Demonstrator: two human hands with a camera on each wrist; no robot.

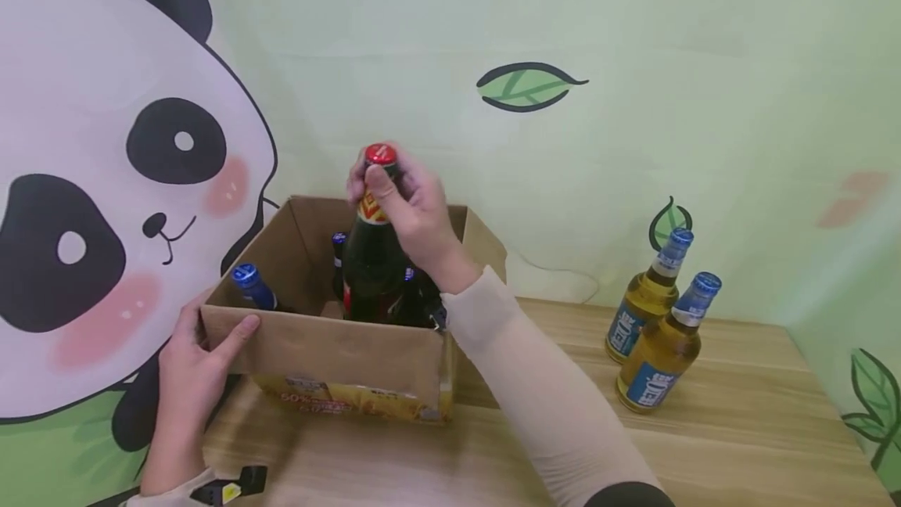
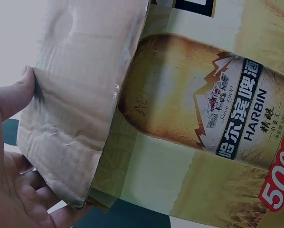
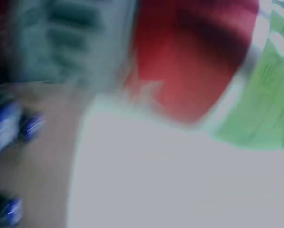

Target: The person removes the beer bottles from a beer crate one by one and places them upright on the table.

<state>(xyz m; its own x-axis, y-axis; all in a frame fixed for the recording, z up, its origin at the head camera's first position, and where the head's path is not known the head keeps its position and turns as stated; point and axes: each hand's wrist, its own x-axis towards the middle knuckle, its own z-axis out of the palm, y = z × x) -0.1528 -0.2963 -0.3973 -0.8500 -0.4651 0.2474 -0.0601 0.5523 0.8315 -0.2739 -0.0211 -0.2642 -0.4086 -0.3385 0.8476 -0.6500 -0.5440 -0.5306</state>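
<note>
My right hand [image 1: 422, 217] grips a dark green beer bottle [image 1: 373, 264] with a red cap by its neck. The bottle stands upright over the cardboard box [image 1: 338, 346], its lower end hidden behind the front flap. At the box's front left corner my left hand [image 1: 192, 370] pinches the folded flap [image 2: 80, 104], thumb on one face and fingers on the other. Inside the box, a blue-capped bottle [image 1: 253, 286] leans at the left, and more blue caps show behind the green bottle. The right wrist view is blurred; a red and white label [image 3: 194, 57] fills its top.
Two amber beer bottles [image 1: 658, 358] with blue labels and caps stand close together on the wooden table [image 1: 760, 405], right of the box. A printed panda and leaf backdrop [image 1: 394, 37] rises behind the table. A thin cable [image 1: 563, 268] hangs against it.
</note>
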